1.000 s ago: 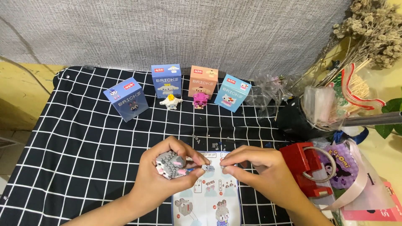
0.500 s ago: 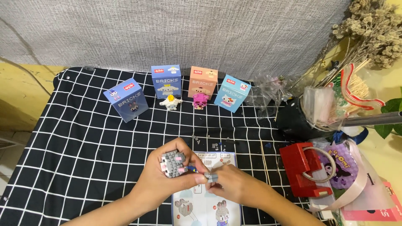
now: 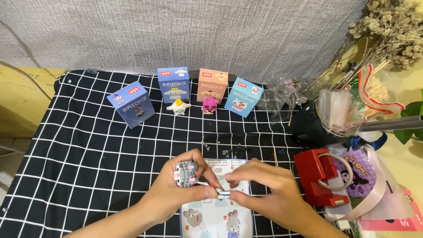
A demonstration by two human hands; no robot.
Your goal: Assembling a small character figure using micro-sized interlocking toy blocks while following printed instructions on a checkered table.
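A black cloth with a white grid (image 3: 88, 154) covers the worktop below a grey fabric wall. Four small boxes (image 3: 173, 84) stand near its far edge. At the near edge, over an instruction sheet (image 3: 216, 218), the left hand (image 3: 176, 194) grips a grey brick figure (image 3: 186, 174); the right hand (image 3: 264, 194) pinches a tiny piece (image 3: 223, 192) beside it.

Home hobby table (image 3: 88, 145), toy-brick boxes (image 3: 173, 84)
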